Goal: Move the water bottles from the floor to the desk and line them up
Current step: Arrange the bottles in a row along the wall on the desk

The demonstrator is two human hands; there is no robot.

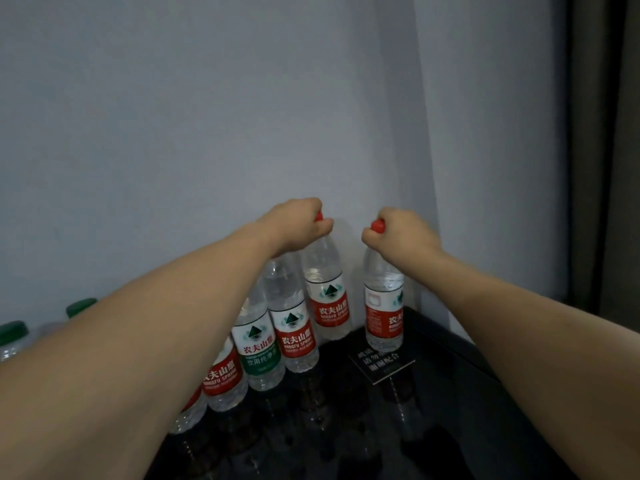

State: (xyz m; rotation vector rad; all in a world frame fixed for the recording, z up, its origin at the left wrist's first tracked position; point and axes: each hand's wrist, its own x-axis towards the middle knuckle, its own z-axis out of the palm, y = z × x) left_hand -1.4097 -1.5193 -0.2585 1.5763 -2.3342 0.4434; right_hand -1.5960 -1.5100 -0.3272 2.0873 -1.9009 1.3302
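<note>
My left hand grips the red cap of a clear water bottle with a red label, which stands at the right end of a row by the wall. My right hand grips the red cap of a second red-label bottle, upright a little to the right and apart from the row. Both bottles reach down to the glossy black desk. Left of them stand another red-label bottle, a green-label bottle and more red-label bottles, partly hidden under my left forearm.
Two green-capped bottles show at the far left behind my arm. A small dark sign with white characters lies on the desk in front of the right bottle. A grey wall backs the desk, and a dark curtain hangs at the right.
</note>
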